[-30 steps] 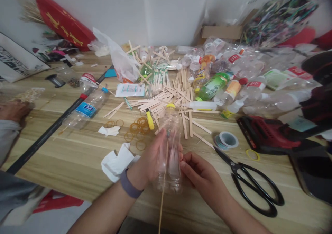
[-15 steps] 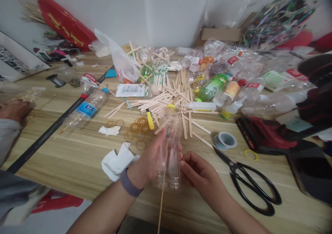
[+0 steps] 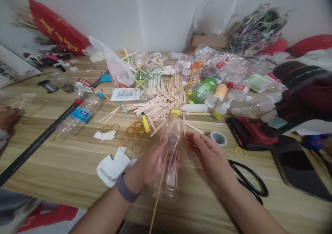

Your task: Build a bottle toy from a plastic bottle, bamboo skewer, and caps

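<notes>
My left hand (image 3: 149, 164) grips a clear plastic bottle with a yellow cap (image 3: 171, 147), lying lengthwise on the wooden table (image 3: 64, 158). A thin bamboo skewer (image 3: 158, 192) runs through the bottle and sticks out toward me. My right hand (image 3: 209, 154) is beside the bottle, off it, with its fingers stretched out flat and holding nothing. A pile of wooden craft sticks (image 3: 160, 104) lies just beyond the bottle.
Black scissors (image 3: 249, 182) lie right of my right hand, with a tape roll (image 3: 218, 137) and a red tool (image 3: 250, 132) behind. Rubber bands (image 3: 133, 132), crumpled tissue (image 3: 112, 166), a blue-labelled bottle (image 3: 80, 114), a black rod (image 3: 38, 140) and several empty bottles (image 3: 233, 85) crowd the table. Another person's hand (image 3: 7, 118) is at far left.
My right hand has let go of the bottle's side and moved up and away with fingers stretched out. The view shifted slightly; the left hand still holds the bottle.
</notes>
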`<action>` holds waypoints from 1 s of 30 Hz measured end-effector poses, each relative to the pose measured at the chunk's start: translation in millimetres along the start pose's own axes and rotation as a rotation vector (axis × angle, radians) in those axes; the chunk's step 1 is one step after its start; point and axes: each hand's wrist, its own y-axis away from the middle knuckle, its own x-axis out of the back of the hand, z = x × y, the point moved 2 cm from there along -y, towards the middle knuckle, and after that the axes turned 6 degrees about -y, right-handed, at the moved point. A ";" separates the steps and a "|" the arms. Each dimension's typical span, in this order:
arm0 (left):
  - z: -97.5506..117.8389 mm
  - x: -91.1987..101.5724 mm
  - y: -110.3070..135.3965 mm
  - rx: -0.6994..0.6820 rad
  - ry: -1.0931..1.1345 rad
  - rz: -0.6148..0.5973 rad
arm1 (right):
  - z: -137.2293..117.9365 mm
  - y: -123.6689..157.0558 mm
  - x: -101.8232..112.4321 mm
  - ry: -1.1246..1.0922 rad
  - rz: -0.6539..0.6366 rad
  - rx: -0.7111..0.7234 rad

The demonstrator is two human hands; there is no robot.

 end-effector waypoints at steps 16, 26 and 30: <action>-3.4 -1.0 9.2 -0.078 -0.170 -0.170 | -27.0 -63.8 -55.8 -0.261 -0.298 -0.440; -16.5 -4.3 12.1 0.094 0.141 -0.593 | -23.0 -40.4 -68.9 -0.649 -0.428 -0.104; -28.8 -4.8 14.8 0.123 0.184 -0.597 | -15.4 -37.6 -70.6 -0.571 -0.447 -0.064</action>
